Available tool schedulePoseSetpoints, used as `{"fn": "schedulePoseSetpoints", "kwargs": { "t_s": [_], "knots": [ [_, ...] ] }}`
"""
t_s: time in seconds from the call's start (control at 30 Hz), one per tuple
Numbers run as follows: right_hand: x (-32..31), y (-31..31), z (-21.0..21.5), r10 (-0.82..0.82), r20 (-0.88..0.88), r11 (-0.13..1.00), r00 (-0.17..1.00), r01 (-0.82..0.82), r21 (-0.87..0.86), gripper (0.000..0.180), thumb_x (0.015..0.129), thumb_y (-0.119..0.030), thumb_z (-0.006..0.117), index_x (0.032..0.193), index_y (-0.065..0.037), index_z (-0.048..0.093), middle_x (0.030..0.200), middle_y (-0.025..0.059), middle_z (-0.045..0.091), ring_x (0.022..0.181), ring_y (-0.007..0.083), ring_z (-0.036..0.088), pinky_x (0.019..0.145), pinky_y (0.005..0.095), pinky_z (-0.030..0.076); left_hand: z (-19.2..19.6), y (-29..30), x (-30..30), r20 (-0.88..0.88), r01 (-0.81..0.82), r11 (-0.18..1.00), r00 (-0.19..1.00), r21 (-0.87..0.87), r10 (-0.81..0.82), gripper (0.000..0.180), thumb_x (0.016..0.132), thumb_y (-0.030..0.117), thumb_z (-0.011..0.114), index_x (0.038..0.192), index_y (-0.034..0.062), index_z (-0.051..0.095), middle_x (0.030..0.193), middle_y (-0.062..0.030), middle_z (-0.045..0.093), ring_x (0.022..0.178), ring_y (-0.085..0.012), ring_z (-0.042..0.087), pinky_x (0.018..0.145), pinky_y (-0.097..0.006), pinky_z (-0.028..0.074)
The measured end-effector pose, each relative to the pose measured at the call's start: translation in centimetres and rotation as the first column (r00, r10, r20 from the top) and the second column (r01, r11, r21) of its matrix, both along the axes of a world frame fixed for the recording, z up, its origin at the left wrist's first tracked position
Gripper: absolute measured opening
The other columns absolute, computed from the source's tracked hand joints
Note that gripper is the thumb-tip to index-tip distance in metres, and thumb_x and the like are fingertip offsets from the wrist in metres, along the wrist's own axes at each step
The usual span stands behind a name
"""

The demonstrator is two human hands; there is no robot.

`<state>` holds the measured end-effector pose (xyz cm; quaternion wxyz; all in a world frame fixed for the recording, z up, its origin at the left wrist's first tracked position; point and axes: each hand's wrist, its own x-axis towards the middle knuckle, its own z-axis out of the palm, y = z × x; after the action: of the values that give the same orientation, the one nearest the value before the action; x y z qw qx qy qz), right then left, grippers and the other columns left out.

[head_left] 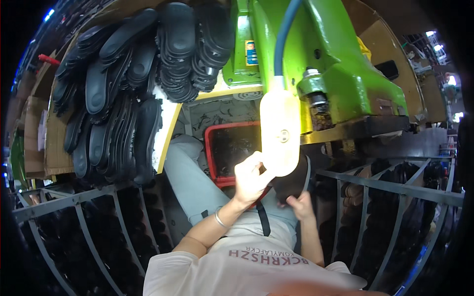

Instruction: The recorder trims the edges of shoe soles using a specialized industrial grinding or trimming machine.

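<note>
While our left hand (251,178) and right hand (299,204) stay apart, both grip a black shoe sole (291,183) held up in front of our chest, dark and matte, its upper part hidden behind a glowing cream lamp head (280,132) on a blue hose (285,34). Just beyond our hands a red plastic crate (211,148) sits under the green machine (340,74), holding dark scraps we cannot make out, and further out grey metal rack bins (74,202) on both sides hold dark soles, with more black soles (143,64) stacked on the bench at upper left.
</note>
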<state>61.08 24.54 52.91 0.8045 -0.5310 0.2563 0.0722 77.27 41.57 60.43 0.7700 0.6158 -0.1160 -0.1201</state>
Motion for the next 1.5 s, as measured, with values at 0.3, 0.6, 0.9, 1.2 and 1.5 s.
{"fn": "schedulePoseSetpoints", "kwargs": {
  "t_s": [0.3,0.6,0.9,1.2,1.5],
  "knots": [
    [0.4,6.5,4.4,0.015,0.11,0.971,0.994,-0.04,0.235,0.025,0.084,-0.013,0.065,0.094,0.009,0.059,0.086,0.0199,0.065,0.072,0.0232,0.066,0.062,0.0313,0.055,1.8,-3.6,3.1,0.614,-0.223,0.919,0.789,0.325,-0.026,0.012,0.081,0.001,0.068,0.092,-0.0015,0.066,0.076,-0.0019,0.062,0.063,-0.0084,0.053,0.057,-0.021,0.042],
    [-2.0,1.0,4.2,-0.045,0.162,0.994,0.986,0.028,0.104,0.03,0.083,-0.004,0.061,0.109,0.008,0.053,0.087,0.0169,0.064,0.07,0.0235,0.065,0.054,0.0336,0.054,1.9,1.4,1.2,0.529,-0.223,0.962,0.842,0.157,0.108,0.01,0.074,0.003,0.066,0.079,-0.006,0.066,0.07,-0.0138,0.065,0.056,-0.021,0.062,0.059,-0.028,0.05],
    [7.0,-3.2,5.4,-0.49,0.36,0.869,0.794,0.409,0.28,0.039,0.093,-0.021,0.053,0.126,-0.003,0.039,0.098,0.0136,0.058,0.064,0.0252,0.064,0.062,0.0376,0.055,5.6,5.7,24.5,0.896,-0.883,0.286,0.423,0.373,0.136,0.053,0.073,0.022,0.072,0.12,0.002,0.054,0.125,-0.0213,0.048,0.114,-0.0392,0.043,0.097,-0.047,0.035],
    [25.0,-8.1,10.9,-0.595,0.402,0.799,0.696,0.565,0.205,0.058,0.093,-0.027,0.055,0.136,-0.004,0.025,0.091,0.0167,0.061,0.065,0.0229,0.066,0.051,0.0302,0.054,2.2,10.9,29.8,0.817,-0.74,0.55,0.552,0.388,0.167,0.043,0.07,0.014,0.073,0.11,0.0026,0.064,0.118,-0.0204,0.054,0.111,-0.0326,0.052,0.096,-0.04,0.041],
    [17.3,-1.4,2.7,-0.011,0.449,0.995,0.894,0.054,-0.084,0.072,0.091,-0.026,0.058,0.145,-0.006,0.015,0.109,0.0171,0.058,0.093,0.0217,0.062,0.072,0.032,0.053,8.4,17.3,6.7,0.617,-0.505,0.844,0.611,-0.18,0.496,0.039,0.068,0.017,0.057,0.102,-0.0001,0.052,0.113,-0.0213,0.05,0.102,-0.0351,0.055,0.09,-0.045,0.049]
  ]
}}
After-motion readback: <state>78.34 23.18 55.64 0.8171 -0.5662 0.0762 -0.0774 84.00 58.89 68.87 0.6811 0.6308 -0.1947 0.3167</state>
